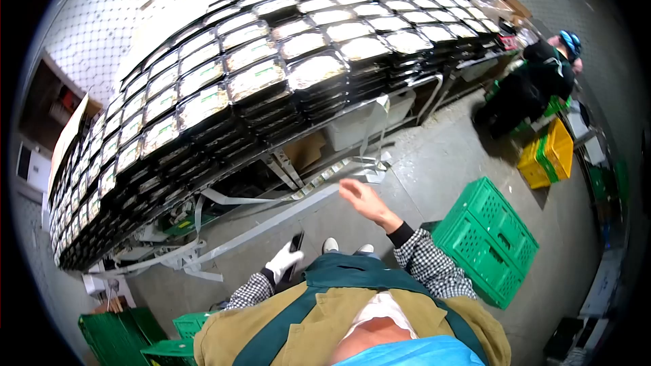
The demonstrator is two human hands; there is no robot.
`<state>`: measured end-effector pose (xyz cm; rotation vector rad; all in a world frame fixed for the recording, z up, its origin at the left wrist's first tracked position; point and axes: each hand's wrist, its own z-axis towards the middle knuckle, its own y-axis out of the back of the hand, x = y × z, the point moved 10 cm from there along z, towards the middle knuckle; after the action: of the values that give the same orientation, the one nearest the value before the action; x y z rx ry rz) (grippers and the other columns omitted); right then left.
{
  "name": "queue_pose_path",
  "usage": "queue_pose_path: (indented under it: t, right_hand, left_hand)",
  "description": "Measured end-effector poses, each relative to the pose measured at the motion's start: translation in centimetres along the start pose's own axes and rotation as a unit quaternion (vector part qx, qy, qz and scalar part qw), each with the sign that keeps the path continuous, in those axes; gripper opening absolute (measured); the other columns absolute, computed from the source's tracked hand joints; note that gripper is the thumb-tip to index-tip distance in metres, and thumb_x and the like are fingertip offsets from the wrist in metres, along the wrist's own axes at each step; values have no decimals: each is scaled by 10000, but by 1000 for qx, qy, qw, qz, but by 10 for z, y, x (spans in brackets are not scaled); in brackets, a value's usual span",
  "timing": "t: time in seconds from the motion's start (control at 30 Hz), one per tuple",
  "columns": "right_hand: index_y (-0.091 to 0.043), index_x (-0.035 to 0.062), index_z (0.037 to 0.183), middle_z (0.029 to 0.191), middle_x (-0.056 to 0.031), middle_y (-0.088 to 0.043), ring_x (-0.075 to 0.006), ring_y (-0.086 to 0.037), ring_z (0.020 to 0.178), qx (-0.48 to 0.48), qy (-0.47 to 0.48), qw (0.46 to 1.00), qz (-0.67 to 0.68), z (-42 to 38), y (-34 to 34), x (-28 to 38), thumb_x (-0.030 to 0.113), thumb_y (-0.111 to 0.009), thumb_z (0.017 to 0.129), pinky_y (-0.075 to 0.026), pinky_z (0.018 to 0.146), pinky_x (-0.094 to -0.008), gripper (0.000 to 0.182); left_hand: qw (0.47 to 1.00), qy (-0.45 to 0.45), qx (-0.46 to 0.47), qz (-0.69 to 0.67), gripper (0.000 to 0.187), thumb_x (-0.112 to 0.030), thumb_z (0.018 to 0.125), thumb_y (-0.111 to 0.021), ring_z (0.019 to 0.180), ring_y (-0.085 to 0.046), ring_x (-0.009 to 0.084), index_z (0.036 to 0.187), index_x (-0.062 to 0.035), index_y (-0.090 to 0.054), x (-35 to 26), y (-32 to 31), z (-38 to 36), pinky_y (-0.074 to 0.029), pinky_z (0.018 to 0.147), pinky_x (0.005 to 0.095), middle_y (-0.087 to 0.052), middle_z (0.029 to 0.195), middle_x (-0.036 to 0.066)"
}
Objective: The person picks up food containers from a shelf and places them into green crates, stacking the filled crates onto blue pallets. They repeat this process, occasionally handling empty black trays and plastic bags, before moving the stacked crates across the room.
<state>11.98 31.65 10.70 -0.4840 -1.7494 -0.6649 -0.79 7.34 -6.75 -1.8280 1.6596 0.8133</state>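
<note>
My left hand (283,260), in a white glove, hangs low by my waist and is closed around a dark, slim object (296,247) whose kind I cannot make out. My bare right hand (361,199) is raised in front of me with the fingers loosely apart and nothing in it. It points toward the long table (319,132) that carries stacks of black lidded meal trays (312,71). Loose strips of white strapping (271,198) trail on the floor under the table edge, just beyond my right hand.
A green plastic crate (489,238) stands on the floor at my right. More green crates (146,339) sit at the lower left. Farther right, a person in dark clothes and a blue cap (536,81) bends near yellow crates (549,152). The floor is grey concrete.
</note>
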Motion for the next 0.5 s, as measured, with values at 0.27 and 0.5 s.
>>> queue_pose_path:
  t: [0.27, 0.5]
  right_hand:
    - [-509, 9, 1227, 1151, -193, -585, -329, -544, 1087, 351, 145, 901, -208, -22, -182, -110, 498, -540, 842, -424, 935, -381, 623]
    - [-621, 0, 867, 835, -215, -625, -365, -592, 819, 519, 269, 807, -81, -79, -226, -113, 226, -619, 686, -448, 706, -441, 290]
  left_hand:
    - [964, 214, -160, 2, 516, -236, 799, -628, 852, -531, 153, 1232, -5, -469, 174, 1, -86, -445, 779, 276, -571, 969, 79]
    - [970, 156, -188, 16, 499, -234, 810, -620, 868, -533, 156, 1225, -2, -473, 114, 7, -42, -444, 790, 282, -572, 978, 85]
